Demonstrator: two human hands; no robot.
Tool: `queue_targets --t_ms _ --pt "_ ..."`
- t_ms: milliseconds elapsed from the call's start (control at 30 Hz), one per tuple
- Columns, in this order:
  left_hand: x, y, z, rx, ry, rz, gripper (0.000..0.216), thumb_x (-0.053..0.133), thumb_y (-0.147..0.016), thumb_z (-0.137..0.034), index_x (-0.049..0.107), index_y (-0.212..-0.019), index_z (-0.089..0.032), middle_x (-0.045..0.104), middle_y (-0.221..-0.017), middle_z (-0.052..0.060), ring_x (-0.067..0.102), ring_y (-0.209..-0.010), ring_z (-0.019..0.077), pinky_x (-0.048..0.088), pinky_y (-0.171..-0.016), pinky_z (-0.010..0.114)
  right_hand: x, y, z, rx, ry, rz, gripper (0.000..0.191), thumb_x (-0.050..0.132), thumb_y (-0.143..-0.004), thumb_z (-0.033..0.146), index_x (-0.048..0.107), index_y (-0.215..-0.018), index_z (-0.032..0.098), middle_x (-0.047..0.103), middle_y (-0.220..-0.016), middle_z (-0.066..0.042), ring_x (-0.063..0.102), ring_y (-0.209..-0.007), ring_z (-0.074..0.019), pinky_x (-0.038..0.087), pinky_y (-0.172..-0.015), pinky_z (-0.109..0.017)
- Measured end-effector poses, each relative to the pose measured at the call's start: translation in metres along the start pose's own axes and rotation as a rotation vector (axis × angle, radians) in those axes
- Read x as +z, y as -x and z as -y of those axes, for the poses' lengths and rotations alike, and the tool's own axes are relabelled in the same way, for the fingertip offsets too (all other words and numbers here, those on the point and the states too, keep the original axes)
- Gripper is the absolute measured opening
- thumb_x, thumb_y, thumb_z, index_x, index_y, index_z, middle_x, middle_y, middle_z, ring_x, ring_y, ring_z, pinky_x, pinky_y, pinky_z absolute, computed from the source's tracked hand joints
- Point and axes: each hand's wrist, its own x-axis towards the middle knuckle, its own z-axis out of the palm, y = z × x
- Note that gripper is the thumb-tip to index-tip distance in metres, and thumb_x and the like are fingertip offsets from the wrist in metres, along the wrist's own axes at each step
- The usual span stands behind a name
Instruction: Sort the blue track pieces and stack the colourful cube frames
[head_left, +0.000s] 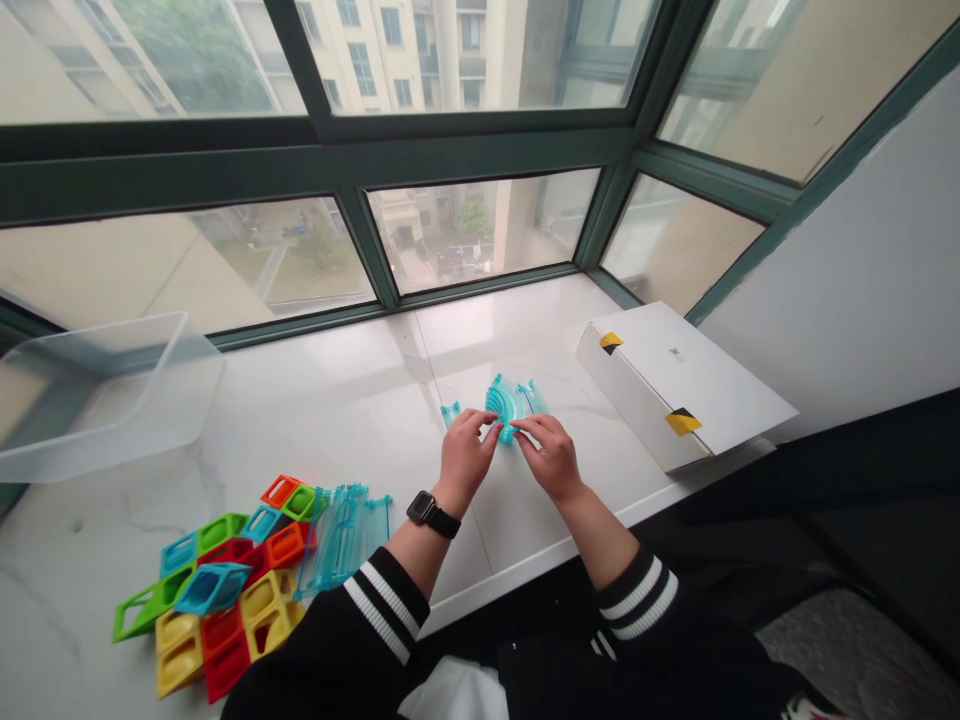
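The left hand [466,455] and right hand [551,458] pinch, fingers against thumbs, the near edge of one curved turquoise piece [504,397] — most of it shows just beyond them. One small turquoise piece [450,413] lies partly behind the left hand. Near left, turquoise strips [345,540] and coloured blocks [214,587] overlap — too crowded to count. Right: one white box [660,375]; far left: one clear bin [176,405].

Clear bin [184,390] left, white box [690,370] right, window [480,152] behind.
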Motion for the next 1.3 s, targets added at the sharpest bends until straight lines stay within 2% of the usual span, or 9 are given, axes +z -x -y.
queue_targets --t_ms 367,1100,1300 --pt "0.005 0.002 0.007 -0.003 -0.023 0.001 0.015 0.071 -0.096 -0.027 0.075 -0.11 -0.026 0.073 -0.1 0.002 0.064 -0.082 0.0178 0.057 -0.082 0.036 0.006 0.0 -0.008 -0.015 0.011 0.0 0.019 0.065 -0.101 0.023 0.079 -0.113 0.028 0.074 -0.099 -0.006 0.068 -0.092 -0.0238 0.056 -0.087 -0.038" --pt "0.009 0.0 0.016 -0.035 -0.037 0.012 0.012 0.069 -0.097 -0.026 0.076 -0.106 -0.025 0.074 -0.096 0.002 0.066 -0.082 0.0189 0.055 -0.082 0.036 0.01 0.001 -0.011 -0.001 0.016 0.034 0.019 0.065 -0.101 0.025 0.079 -0.112 0.031 0.071 -0.097 -0.005 0.068 -0.092 -0.0245 0.057 -0.087 -0.039" --pt "0.009 0.0 0.018 -0.04 -0.034 0.017 0.012 0.068 -0.097 -0.027 0.076 -0.106 -0.025 0.074 -0.097 0.002 0.067 -0.082 0.0186 0.055 -0.081 0.035 0.01 0.001 -0.009 0.005 -0.006 0.045 0.022 0.063 -0.101 0.024 0.077 -0.118 0.03 0.071 -0.098 -0.006 0.069 -0.092 -0.0241 0.058 -0.087 -0.039"
